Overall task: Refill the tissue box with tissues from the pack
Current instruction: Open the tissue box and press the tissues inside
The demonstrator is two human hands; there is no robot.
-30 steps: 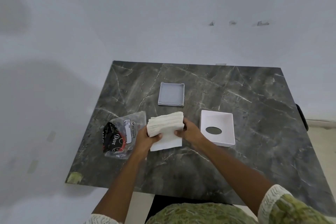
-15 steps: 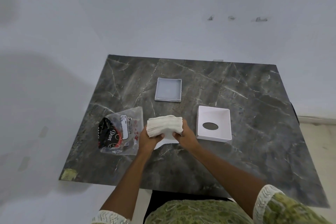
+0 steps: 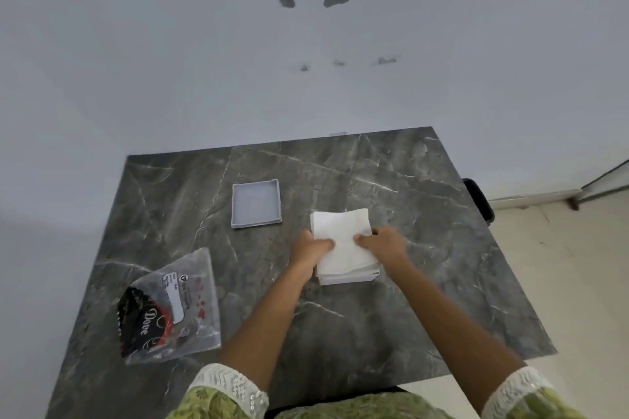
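Observation:
A white stack of tissues [image 3: 342, 238] lies flat on top of the white tissue box [image 3: 347, 280], of which only the near edge shows beneath it. My left hand [image 3: 311, 247] grips the stack's left side with the thumb on top. My right hand [image 3: 383, 243] grips its right side the same way. The clear plastic tissue pack [image 3: 170, 306], with a black and red print, lies flat at the table's near left and looks empty. A shallow grey box part [image 3: 256, 203] lies open side up behind and left of the hands.
The dark marble table [image 3: 425, 282] stands against a white wall. A black object [image 3: 478, 201] sticks out past the table's right edge. Light floor shows to the right of the table.
Both hands have carried the tissue stack to the right, from the table's middle onto the white box, and turned it flat. The box's oval opening is now covered.

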